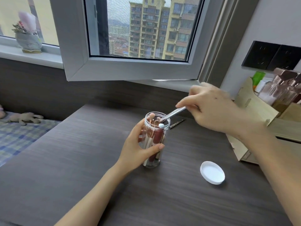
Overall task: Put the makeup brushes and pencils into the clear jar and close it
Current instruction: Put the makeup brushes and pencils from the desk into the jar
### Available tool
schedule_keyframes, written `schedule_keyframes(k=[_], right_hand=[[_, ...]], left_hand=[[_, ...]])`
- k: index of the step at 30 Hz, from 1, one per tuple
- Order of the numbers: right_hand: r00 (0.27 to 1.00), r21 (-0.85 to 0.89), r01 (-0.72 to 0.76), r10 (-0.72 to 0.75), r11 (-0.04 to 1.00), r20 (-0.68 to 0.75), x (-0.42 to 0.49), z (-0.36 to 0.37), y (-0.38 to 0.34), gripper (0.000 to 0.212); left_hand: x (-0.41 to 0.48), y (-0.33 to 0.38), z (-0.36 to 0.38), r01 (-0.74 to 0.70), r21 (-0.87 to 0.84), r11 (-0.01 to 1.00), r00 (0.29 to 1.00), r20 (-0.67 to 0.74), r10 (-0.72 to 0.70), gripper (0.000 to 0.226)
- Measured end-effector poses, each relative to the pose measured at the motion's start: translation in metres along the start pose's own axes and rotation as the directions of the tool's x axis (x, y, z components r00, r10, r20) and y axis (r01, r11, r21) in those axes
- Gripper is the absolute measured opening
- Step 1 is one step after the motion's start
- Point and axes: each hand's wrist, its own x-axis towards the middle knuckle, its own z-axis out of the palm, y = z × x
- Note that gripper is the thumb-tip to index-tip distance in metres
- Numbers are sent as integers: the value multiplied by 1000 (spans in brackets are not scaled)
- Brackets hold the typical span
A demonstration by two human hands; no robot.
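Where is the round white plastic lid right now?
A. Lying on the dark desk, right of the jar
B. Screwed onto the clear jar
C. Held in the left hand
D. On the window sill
A: the round white plastic lid lies on the dark wooden desk, apart from the open clear plastic jar.

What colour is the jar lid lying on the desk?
White; the lid shows clearly in the head view.

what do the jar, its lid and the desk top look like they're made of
Jar: clear, glossy, probably plastic; the brushes show through its wall, and the rim is ridged.
Lid: white opaque plastic by the look, smooth, lying apart on the desk with its hollow side up.
Desk top: dark grey-brown wood grain, matte; likely laminate, though solid wood cannot be ruled out.
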Motion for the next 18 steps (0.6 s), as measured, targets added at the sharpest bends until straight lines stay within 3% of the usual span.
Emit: schedule_keyframes(k=[4, 6, 9, 12, 15, 16, 18], right_hand=[[977, -80, 161, -148, 984, 155, 22, 8, -26, 38], [960, -40, 198, -185, 979, 211, 31, 17, -35, 35], [949, 145, 104, -142, 984, 281, 38, 26, -33, 23], [958, 478, -22, -119, 878, 262, 41, 29, -8, 9], [976, 673, -216, 134, 707, 173, 44, 56, 29, 15], [956, 611, -292, 242, 736, 165, 44, 74, 41, 19], [896, 302, -436, 379, 848, 231, 43, 115, 58, 31]], left_hand=[[0, 0, 0, 1, 3, 1000, 1000, 6, -1, 82], [-1, 1, -1, 0, 7, 1000, 1000, 4, 0, 80], [0, 1, -1, 12, 6, 1000, 1000, 2, -12, 79], [-1, 0, -1, 7, -8, 1000, 1000, -5, -7, 81], [-1, -1, 0, 2, -16, 1000, 1000, -10, -2, 80], [-1, 0, 0, 2, -16, 1000, 1000, -16, -3, 79], [-1, 0, 0, 8, -18, 1000, 1000, -18, -8, 80]])
